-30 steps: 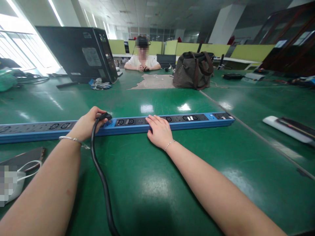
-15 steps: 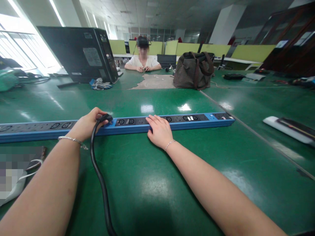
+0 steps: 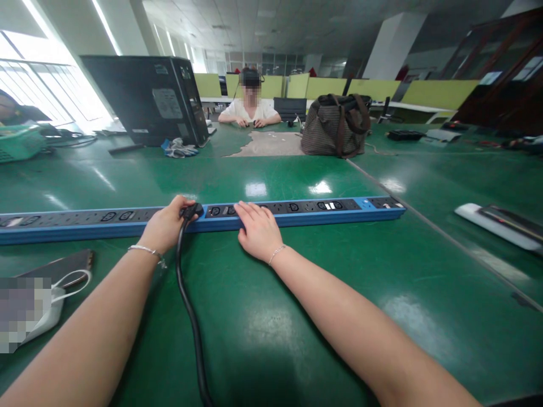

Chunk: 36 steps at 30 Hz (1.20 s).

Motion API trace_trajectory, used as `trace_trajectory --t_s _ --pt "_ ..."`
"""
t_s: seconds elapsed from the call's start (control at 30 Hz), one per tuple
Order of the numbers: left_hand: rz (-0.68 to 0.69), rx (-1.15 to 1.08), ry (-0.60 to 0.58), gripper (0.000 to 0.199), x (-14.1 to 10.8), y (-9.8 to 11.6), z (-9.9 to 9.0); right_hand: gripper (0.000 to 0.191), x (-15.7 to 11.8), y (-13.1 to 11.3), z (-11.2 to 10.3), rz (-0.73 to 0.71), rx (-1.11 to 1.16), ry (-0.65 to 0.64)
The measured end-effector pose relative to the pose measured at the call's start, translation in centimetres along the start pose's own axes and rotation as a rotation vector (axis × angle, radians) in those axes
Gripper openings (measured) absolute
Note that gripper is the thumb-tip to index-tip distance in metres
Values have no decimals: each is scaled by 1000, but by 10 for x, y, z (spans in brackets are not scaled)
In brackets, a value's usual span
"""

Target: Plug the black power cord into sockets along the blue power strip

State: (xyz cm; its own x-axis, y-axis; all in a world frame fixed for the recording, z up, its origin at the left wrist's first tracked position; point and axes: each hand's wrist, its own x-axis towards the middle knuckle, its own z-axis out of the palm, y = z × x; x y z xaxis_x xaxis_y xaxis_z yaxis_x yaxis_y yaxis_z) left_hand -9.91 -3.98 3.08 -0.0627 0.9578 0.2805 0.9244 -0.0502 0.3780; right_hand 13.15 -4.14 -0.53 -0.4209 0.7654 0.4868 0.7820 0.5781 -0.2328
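A long blue power strip (image 3: pixel 339 212) with black sockets lies across the green table (image 3: pixel 271 175). My left hand (image 3: pixel 167 223) is closed on a black plug (image 3: pixel 193 211), which is at the strip's top face, left of the middle. Whether its pins sit in a socket is hidden. From the plug a thick black cable (image 3: pixel 190 316) runs down toward the near edge. My right hand (image 3: pixel 259 229) rests on the strip to the right of the plug, fingers laid flat over its sockets and thumb on the near side.
A black computer case (image 3: pixel 148 102) and gloves (image 3: pixel 180 148) stand back left, a brown bag (image 3: pixel 335 125) back centre. A person (image 3: pixel 250 110) sits across the table. A white-and-black device (image 3: pixel 500 226) lies right, a green basket (image 3: pixel 21 142) far left, a dark flat object (image 3: pixel 68 265) near left.
My right hand has slid left along the strip, closer to the plug. My left hand and the plug appear slightly further right. The view has shifted a little.
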Motion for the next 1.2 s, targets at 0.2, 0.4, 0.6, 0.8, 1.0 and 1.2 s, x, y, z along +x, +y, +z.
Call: trace_trajectory --t_s 0.2,0.4,0.6,0.8,1.0,1.2 --pt "42 -26 77 34 -3 -9 13 60 31 -62 22 -37 101 24" --pt "59 -42 130 38 -2 -14 21 49 44 -75 30 -101 125 -34" --pt "190 58 193 44 0 -20 33 39 50 -70 29 -85 156 -29" --pt "171 110 192 54 -2 -17 33 43 52 -66 28 -118 165 -42" --pt "159 71 203 47 -3 -10 28 45 43 -48 30 -6 67 42" --pt "135 48 185 46 -2 -9 26 38 40 -42 32 1 21 30"
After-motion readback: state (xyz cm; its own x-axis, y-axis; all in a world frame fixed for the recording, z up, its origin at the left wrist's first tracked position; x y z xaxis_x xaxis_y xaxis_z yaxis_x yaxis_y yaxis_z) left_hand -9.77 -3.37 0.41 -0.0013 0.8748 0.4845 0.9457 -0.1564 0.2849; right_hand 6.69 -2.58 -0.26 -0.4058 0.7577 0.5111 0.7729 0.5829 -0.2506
